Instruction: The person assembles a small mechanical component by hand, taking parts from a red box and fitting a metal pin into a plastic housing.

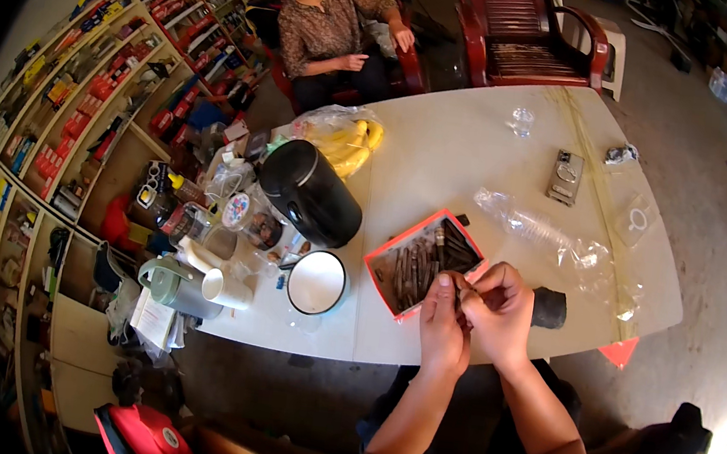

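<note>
My left hand (443, 328) and my right hand (501, 316) meet at the near right corner of an open red-edged box (381, 292). Both hands are closed, fingertips pinched together around something small and dark that the fingers mostly hide. Inside the box lie many dark brown, slender stick-like pieces (413, 270), some of them bundled side by side. A dark, stubby block-like object (549, 308) rests on the table just right of my right hand.
On the white table (443, 155) stand a black rounded appliance (312, 192), a white bowl (317, 283), a paper cup (226, 289), a jug (177, 285) and bagged bananas (353, 147). Clear plastic cups (542, 229) and a phone (566, 176) lie right. A person (332, 31) sits across.
</note>
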Demonstrator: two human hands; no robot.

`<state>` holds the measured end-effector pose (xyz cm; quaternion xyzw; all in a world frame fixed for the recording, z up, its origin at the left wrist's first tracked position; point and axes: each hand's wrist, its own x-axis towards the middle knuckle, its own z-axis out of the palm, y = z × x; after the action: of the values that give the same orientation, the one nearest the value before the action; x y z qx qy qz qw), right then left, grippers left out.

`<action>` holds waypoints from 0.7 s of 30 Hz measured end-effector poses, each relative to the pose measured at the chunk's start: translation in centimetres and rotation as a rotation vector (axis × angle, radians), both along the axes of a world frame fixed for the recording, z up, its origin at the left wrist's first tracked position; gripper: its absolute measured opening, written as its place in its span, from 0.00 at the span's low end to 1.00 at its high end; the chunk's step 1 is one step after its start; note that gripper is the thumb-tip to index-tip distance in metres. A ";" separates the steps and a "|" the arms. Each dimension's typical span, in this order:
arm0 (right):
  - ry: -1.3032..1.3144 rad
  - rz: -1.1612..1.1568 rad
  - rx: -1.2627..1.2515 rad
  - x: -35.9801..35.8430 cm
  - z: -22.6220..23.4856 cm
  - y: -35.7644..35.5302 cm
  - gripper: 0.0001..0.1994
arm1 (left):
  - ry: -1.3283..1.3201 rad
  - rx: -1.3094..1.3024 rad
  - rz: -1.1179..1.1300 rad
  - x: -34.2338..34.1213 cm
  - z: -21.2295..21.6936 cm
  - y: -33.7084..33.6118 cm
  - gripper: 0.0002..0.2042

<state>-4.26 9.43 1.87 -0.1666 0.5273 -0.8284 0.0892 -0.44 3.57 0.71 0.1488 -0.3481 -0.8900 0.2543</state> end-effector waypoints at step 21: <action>0.033 0.049 0.062 -0.7 -1.1 0.7 0.08 | -0.035 0.125 -0.004 -0.5 -0.5 -0.2 0.14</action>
<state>-4.96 10.10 0.79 -0.1904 0.5499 -0.8063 0.1057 -0.90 3.37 0.18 0.1790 -0.2963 -0.9079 0.2364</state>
